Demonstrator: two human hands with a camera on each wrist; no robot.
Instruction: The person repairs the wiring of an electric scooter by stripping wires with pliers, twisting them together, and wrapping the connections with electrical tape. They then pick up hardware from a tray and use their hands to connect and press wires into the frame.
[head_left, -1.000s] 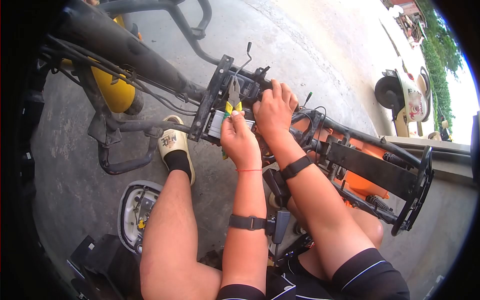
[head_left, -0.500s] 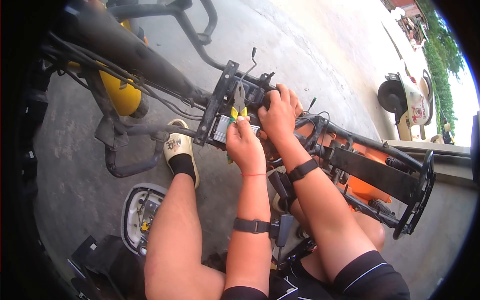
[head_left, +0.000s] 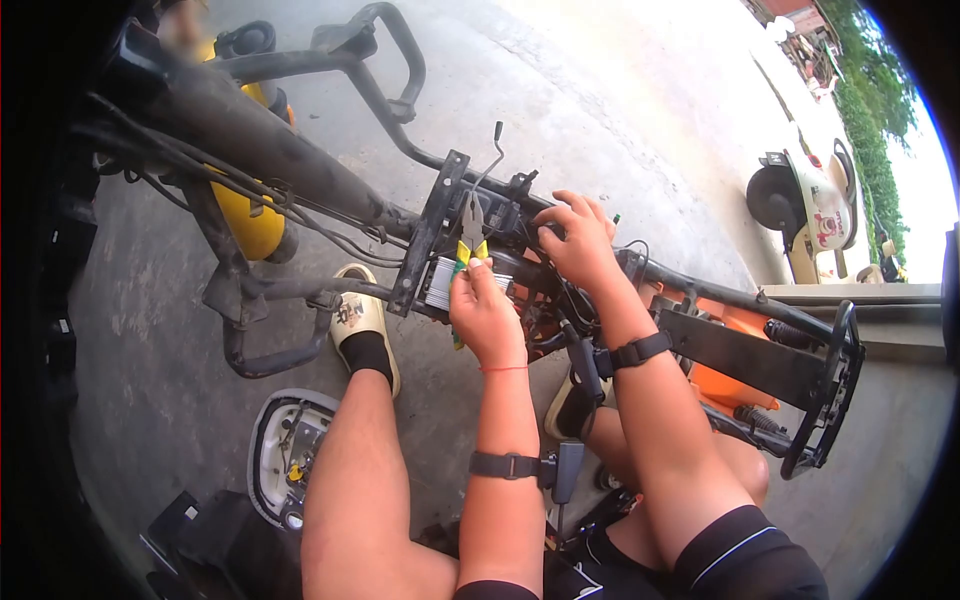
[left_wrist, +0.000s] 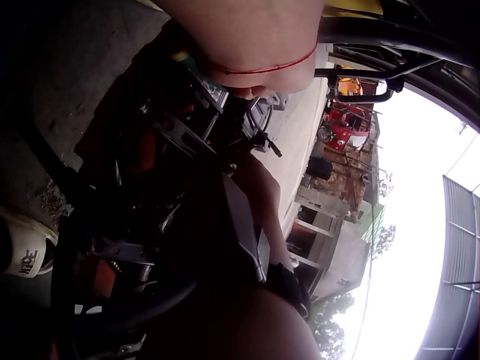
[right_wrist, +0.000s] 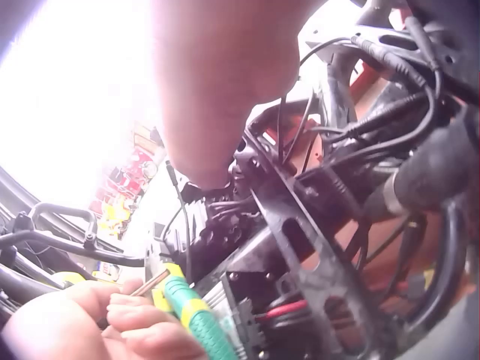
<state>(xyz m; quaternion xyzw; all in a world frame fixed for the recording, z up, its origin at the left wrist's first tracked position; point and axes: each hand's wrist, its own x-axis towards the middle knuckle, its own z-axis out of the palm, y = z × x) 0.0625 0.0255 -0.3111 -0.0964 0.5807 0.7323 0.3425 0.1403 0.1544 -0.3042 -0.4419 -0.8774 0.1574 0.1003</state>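
Note:
In the head view my left hand (head_left: 488, 310) grips pliers (head_left: 472, 220) by their yellow-and-green handles, with the metal nose pointing away from me. The pliers lie over a finned metal box (head_left: 438, 283) set in the black vehicle frame (head_left: 425, 240). In the right wrist view the green handle (right_wrist: 199, 319) runs past the left hand's curled fingers. My right hand (head_left: 585, 245) is just to the right, above the frame, fingers loosely bent and apart, with nothing visible in them. Beyond the pliers' nose a thin grey cable (head_left: 497, 150) with a black end sticks up.
Cables (head_left: 350, 240) run along the thick black tube (head_left: 270, 150) at left. Orange panels (head_left: 725, 385) sit under the frame's right part. A white-rimmed cover (head_left: 265, 450) lies on the floor near the left leg. A white scooter (head_left: 828, 205) stands at far right.
My right hand has lifted off the frame part and shifted slightly right, its fingers spreading. The left hand keeps its hold on the pliers. The head view has moved a little.

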